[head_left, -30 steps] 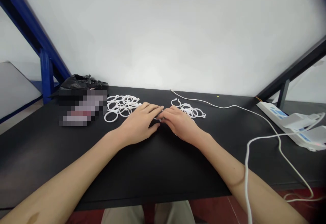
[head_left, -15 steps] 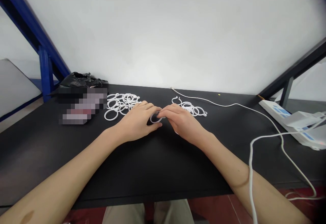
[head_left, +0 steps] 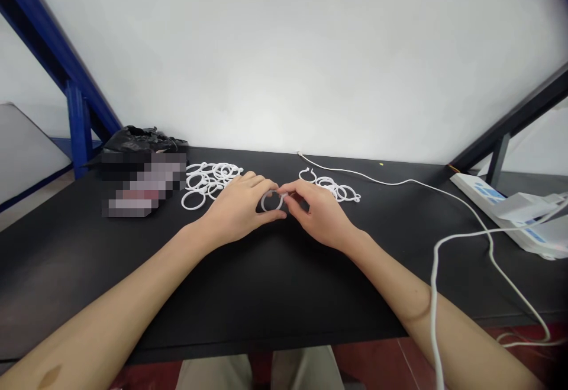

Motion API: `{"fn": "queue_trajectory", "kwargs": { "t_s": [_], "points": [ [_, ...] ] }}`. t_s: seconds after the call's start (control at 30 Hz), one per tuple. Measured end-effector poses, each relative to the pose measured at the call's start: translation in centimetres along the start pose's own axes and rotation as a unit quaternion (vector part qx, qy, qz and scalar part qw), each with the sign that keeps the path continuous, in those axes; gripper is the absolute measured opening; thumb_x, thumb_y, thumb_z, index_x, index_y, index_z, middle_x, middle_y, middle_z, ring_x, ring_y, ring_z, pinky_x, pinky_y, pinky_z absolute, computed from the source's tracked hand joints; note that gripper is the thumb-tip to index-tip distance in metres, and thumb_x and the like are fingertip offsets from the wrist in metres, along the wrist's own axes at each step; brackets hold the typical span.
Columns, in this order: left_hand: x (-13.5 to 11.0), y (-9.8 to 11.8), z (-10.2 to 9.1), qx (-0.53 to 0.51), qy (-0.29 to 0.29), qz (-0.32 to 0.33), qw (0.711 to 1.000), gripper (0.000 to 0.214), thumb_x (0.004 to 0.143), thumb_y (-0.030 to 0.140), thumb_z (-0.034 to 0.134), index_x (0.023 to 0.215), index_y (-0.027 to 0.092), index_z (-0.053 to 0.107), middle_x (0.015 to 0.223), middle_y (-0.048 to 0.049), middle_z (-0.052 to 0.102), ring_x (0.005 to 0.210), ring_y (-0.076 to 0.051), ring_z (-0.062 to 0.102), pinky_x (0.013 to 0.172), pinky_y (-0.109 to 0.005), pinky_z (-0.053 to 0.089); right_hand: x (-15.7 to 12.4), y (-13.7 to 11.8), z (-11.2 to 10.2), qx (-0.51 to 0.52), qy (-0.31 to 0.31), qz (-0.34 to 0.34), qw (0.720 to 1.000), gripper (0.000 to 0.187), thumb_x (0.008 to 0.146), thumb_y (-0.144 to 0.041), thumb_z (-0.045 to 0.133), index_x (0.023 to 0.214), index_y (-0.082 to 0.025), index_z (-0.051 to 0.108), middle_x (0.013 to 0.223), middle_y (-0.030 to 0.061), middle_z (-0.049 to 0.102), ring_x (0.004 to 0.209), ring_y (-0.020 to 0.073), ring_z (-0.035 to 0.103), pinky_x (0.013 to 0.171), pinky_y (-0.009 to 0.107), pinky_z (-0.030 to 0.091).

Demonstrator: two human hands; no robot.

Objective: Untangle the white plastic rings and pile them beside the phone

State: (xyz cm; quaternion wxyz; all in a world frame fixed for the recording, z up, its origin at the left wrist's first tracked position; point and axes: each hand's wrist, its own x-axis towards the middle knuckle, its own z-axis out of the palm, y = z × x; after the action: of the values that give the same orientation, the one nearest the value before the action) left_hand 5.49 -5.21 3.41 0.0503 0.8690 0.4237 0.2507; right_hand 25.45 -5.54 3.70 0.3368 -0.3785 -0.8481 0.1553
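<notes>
My left hand (head_left: 239, 209) and my right hand (head_left: 317, 212) meet at the middle of the black table (head_left: 275, 277), both pinching one white plastic ring (head_left: 271, 202) held upright between their fingertips. A pile of several white rings (head_left: 208, 181) lies just left of my left hand. A smaller heap of white rings (head_left: 336, 189) lies behind my right hand, with one split-open ring (head_left: 307, 174) at its far left.
A black plastic bag (head_left: 139, 139) and a blurred packet (head_left: 142, 192) sit at the far left. A white cable (head_left: 444, 242) runs across the right side to a white power strip (head_left: 510, 212). Blue frame posts stand left, a black brace right.
Both hands lifted the ring off the table and turned it upright between the fingertips; it lay hidden under the fingers a second ago.
</notes>
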Motion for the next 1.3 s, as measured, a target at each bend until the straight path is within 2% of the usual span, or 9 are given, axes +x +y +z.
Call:
{"fn": "queue_trajectory", "kwargs": {
  "t_s": [0.4,0.5,0.57,0.63,0.73,0.83,0.93,1.17,1.3],
  "points": [
    [0.0,0.0,0.2,0.001,0.015,0.008,1.000,0.032,0.084,0.051,0.064,0.095,0.021,0.059,0.092,-0.0038,0.065,0.086,-0.023,0.054,0.080,-0.038,0.044,0.3,-0.5,-0.2,0.021,0.014,0.010,1.000,0.014,0.093,-0.022,0.052,0.094,-0.021,0.066,0.089,0.0016,0.073,0.073,0.0139,0.064,0.067,0.027,0.050],
    [0.1,0.1,0.1,0.009,0.015,-0.003,1.000,0.034,0.086,0.052,0.061,0.099,0.021,0.061,0.092,-0.0041,0.066,0.087,-0.023,0.055,0.080,-0.038,0.045,0.3,0.1,-0.2,0.020,0.008,0.022,1.000,0.016,0.095,-0.023,0.050,0.104,-0.022,0.064,0.093,0.0013,0.073,0.077,0.0148,0.065,0.072,0.028,0.051],
    [0.2,-0.2,-0.1,0.045,0.031,-0.028,0.998,0.036,0.088,0.051,0.058,0.105,0.020,0.062,0.096,-0.0061,0.066,0.092,-0.025,0.055,0.084,-0.040,0.045,0.3,1.2,-0.4,-0.030,0.016,0.037,0.999,0.024,0.095,-0.025,0.051,0.117,-0.022,0.059,0.097,0.0025,0.072,0.089,0.0181,0.065,0.082,0.032,0.051],
    [0.3,-0.8,-0.5,0.108,0.060,-0.081,0.989,0.038,0.090,0.047,0.053,0.112,0.018,0.063,0.103,-0.0098,0.066,0.100,-0.029,0.054,0.088,-0.043,0.045,0.3,2.6,-0.7,-0.131,0.046,0.066,0.988,0.033,0.093,-0.030,0.054,0.125,-0.020,0.056,0.105,0.0070,0.069,0.105,0.0251,0.059,0.092,0.041,0.047],
    [0.1,-2.5,-1.2,0.200,0.093,-0.190,0.957,0.042,0.092,0.043,0.046,0.120,0.016,0.062,0.115,-0.0145,0.064,0.111,-0.036,0.050,0.091,-0.048,0.043,0.4,4.5,-1.0,-0.250,0.034,0.125,0.960,0.033,0.091,-0.036,0.056,0.115,-0.016,0.064,0.115,0.0148,0.063,0.113,0.0334,0.050,0.095,0.050,0.044],
    [-0.2,-4.1,-1.8,0.237,0.087,-0.262,0.931,0.048,0.091,0.042,0.042,0.128,0.014,0.058,0.122,-0.0179,0.062,0.115,-0.040,0.048,0.089,-0.052,0.043,0.4,5.4,-1.0,-0.270,0.016,0.164,0.949,0.030,0.091,-0.037,0.053,0.106,-0.016,0.067,0.115,0.0154,0.061,0.114,0.0347,0.048,0.094,0.051,0.043],
    [-0.5,-5.0,-1.9,0.242,0.065,-0.285,0.925,0.050,0.090,0.041,0.040,0.128,0.013,0.057,0.122,-0.0196,0.062,0.114,-0.041,0.049,0.087,-0.052,0.044,0.4,5.4,-0.9,-0.262,0.010,0.171,0.950,0.022,0.087,-0.032,0.055,0.098,-0.017,0.067,0.108,0.0131,0.062,0.110,0.0335,0.049,0.092,0.049,0.044],
    [-0.6,-6.0,-1.1,0.210,0.014,-0.282,0.936,0.048,0.093,0.039,0.030,0.121,0.017,0.062,0.113,-0.0169,0.068,0.109,-0.038,0.055,0.085,-0.050,0.046,0.4,4.6,-0.8,-0.266,-0.017,0.158,0.951,0.010,0.085,-0.022,0.054,0.089,-0.018,0.062,0.098,0.0108,0.064,0.098,0.0290,0.052,0.089,0.043,0.043],
    [-0.8,-6.6,-0.9,0.191,0.015,-0.292,0.937,0.050,0.094,0.040,0.027,0.124,0.019,0.061,0.121,-0.0171,0.066,0.114,-0.041,0.053,0.087,-0.054,0.044,0.3,4.2,-0.8,-0.249,-0.012,0.148,0.957,0.008,0.087,-0.017,0.052,0.090,-0.018,0.060,0.098,0.0084,0.067,0.095,0.0262,0.054,0.088,0.041,0.043]
  ]
}}
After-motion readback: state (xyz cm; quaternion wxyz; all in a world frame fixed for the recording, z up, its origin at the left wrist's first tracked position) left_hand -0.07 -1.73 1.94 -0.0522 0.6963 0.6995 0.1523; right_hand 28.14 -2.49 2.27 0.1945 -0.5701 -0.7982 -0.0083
